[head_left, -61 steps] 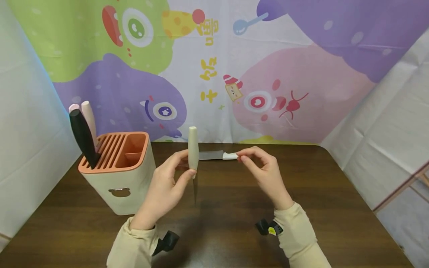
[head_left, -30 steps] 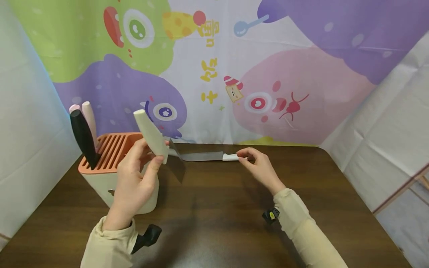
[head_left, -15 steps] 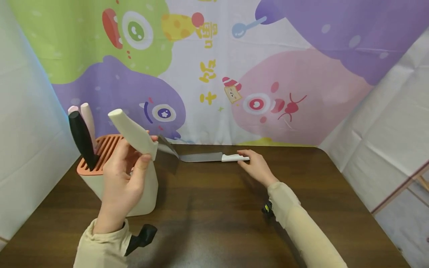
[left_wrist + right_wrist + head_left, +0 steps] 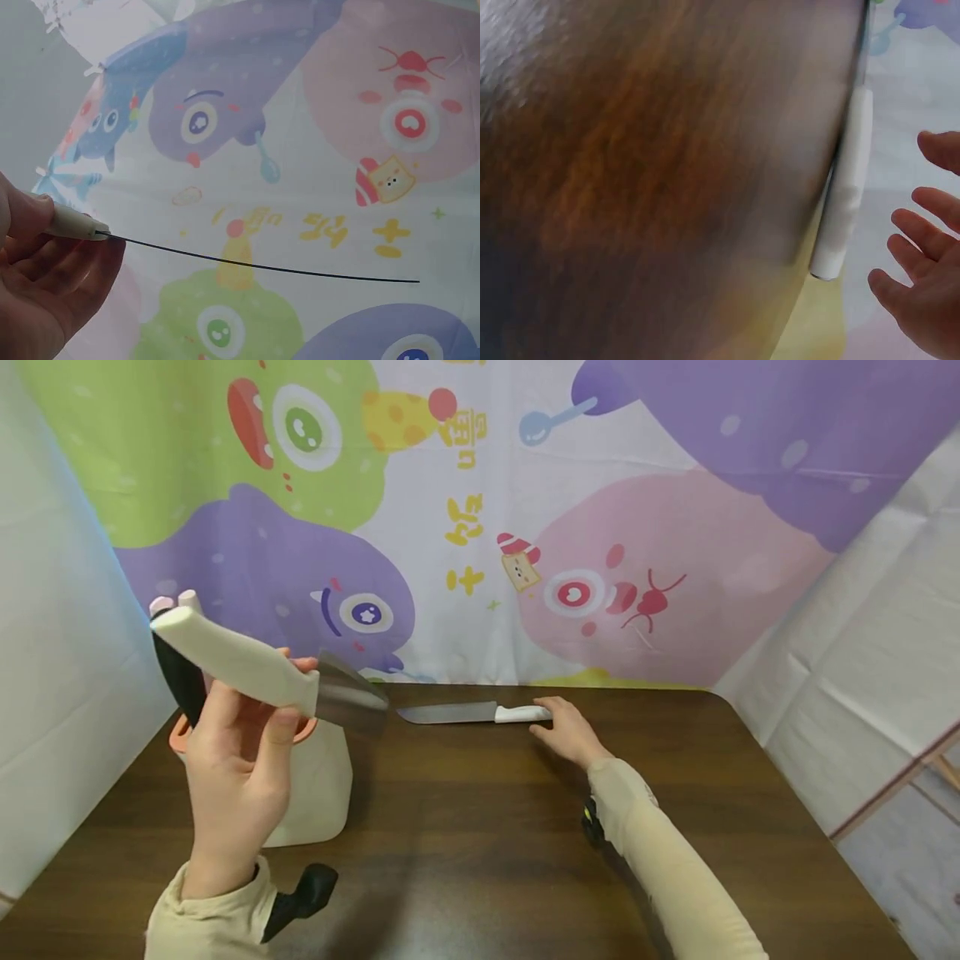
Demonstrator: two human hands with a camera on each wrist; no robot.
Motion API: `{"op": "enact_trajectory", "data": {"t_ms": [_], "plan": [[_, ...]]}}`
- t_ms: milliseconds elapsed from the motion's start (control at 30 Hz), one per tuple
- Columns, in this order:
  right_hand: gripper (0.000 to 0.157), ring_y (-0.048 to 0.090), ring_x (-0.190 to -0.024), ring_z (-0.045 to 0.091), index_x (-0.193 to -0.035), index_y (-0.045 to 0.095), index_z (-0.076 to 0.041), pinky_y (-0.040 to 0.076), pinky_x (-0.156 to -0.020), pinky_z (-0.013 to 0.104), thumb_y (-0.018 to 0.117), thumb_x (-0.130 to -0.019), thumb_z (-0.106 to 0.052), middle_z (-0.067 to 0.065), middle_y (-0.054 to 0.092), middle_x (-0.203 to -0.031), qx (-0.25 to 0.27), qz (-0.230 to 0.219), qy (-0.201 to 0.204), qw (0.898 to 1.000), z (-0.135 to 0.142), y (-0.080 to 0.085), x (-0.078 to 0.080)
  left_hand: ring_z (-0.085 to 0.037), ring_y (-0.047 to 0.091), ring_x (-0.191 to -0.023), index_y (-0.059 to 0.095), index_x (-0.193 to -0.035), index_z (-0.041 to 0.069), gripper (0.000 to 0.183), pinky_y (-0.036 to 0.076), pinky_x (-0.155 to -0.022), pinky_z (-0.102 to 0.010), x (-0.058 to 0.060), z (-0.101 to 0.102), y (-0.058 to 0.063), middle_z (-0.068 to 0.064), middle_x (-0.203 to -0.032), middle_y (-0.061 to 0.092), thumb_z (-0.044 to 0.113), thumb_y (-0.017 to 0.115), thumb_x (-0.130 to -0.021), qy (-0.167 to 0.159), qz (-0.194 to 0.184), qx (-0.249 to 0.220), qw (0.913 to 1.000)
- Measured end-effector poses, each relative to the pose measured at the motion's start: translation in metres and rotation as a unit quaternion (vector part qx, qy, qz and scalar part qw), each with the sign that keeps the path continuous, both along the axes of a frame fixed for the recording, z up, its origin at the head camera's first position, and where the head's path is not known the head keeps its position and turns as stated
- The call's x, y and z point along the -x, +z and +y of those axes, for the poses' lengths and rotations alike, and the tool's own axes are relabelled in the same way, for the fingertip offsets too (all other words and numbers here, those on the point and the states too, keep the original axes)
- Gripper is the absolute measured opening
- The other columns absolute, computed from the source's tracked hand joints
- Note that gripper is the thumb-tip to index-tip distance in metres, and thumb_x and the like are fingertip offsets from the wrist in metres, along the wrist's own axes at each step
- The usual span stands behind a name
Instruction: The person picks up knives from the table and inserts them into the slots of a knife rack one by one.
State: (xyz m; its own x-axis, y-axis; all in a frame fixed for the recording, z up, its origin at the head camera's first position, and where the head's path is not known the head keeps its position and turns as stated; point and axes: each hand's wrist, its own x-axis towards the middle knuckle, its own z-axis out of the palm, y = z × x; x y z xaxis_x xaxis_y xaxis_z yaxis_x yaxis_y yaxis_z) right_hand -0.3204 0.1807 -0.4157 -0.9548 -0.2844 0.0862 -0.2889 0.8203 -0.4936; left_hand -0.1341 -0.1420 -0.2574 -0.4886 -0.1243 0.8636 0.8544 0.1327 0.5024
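Observation:
My left hand (image 4: 232, 768) pinches a cream-handled knife (image 4: 232, 660) near the base of its handle, in front of the knife holder (image 4: 315, 793). The knife is held in the air, its blade pointing right and its handle sloping up to the left. Seen edge-on in the left wrist view, that blade (image 4: 262, 267) is a thin dark line. A white-handled knife (image 4: 450, 712) lies at the back of the table, blade to the left. Over its handle's end my right hand (image 4: 570, 735) has its fingers spread; in the right wrist view they stand apart from the white handle (image 4: 847, 180).
The cream holder has an orange slotted top, partly hidden behind my left hand. A black-handled knife (image 4: 178, 672) and two pink-toned handles rise from it. Behind the dark wooden table (image 4: 480, 827) hangs a cartoon-printed curtain (image 4: 465, 635).
My left hand has moved left to the holder, tipping the cream-handled knife from upright to nearly level. The right hand has let go of the white-handled knife, which lies on the table.

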Motion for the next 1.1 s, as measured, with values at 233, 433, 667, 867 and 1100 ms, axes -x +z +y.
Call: {"op": "enact_trajectory", "data": {"t_ms": [233,433,667,867,1100], "plan": [[0.062,0.022,-0.134,0.037,-0.139,0.032,0.000,0.022,-0.108,0.050,0.058,-0.089,-0.025,0.022,0.028,-0.144,-0.042,-0.023,0.017,0.999,-0.002,-0.008,0.006,-0.022,0.060,-0.100,0.048,-0.116,-0.016,0.034,0.050,-0.079,-0.020,-0.003,-0.005,0.002,-0.015,-0.106,0.062,-0.002,0.056,-0.086,-0.013,0.020,-0.051,0.9984],[0.061,0.027,-0.131,0.037,-0.137,0.034,0.001,0.018,-0.110,0.047,0.059,-0.088,-0.025,0.023,0.033,-0.141,-0.080,-0.016,0.017,0.997,-0.006,-0.015,0.009,-0.027,0.060,-0.101,0.050,-0.113,-0.018,0.034,0.047,-0.087,-0.024,-0.005,-0.011,0.002,-0.021,-0.104,0.062,-0.006,0.059,-0.083,-0.010,0.038,-0.094,0.9948],[0.053,0.040,-0.120,0.033,-0.134,0.041,-0.003,0.031,-0.102,0.048,0.059,-0.088,-0.023,0.019,0.039,-0.131,-0.099,-0.003,-0.003,0.995,-0.009,-0.014,0.010,-0.028,0.060,-0.101,0.050,-0.112,-0.018,0.034,0.046,-0.091,-0.027,-0.005,-0.014,0.005,-0.022,-0.102,0.062,-0.008,0.059,-0.081,-0.024,0.055,-0.129,0.9898],[0.041,0.047,-0.108,0.031,-0.125,0.052,-0.003,0.037,-0.096,0.046,0.059,-0.088,-0.018,0.018,0.043,-0.121,-0.101,-0.002,-0.013,0.995,-0.013,-0.009,0.007,-0.028,0.061,-0.098,0.051,-0.109,-0.018,0.032,0.046,-0.090,-0.027,-0.006,-0.014,0.010,-0.022,-0.098,0.063,-0.009,0.060,-0.080,-0.029,0.067,-0.159,0.9846],[0.025,0.054,-0.092,0.025,-0.108,0.059,-0.005,0.046,-0.082,0.041,0.060,-0.083,-0.012,0.011,0.054,-0.104,-0.097,-0.013,-0.014,0.995,-0.014,-0.012,0.010,-0.031,0.062,-0.094,0.051,-0.106,-0.020,0.032,0.047,-0.089,-0.032,-0.004,-0.018,0.011,-0.025,-0.094,0.062,-0.009,0.063,-0.078,-0.027,0.092,-0.195,0.9762]]}}
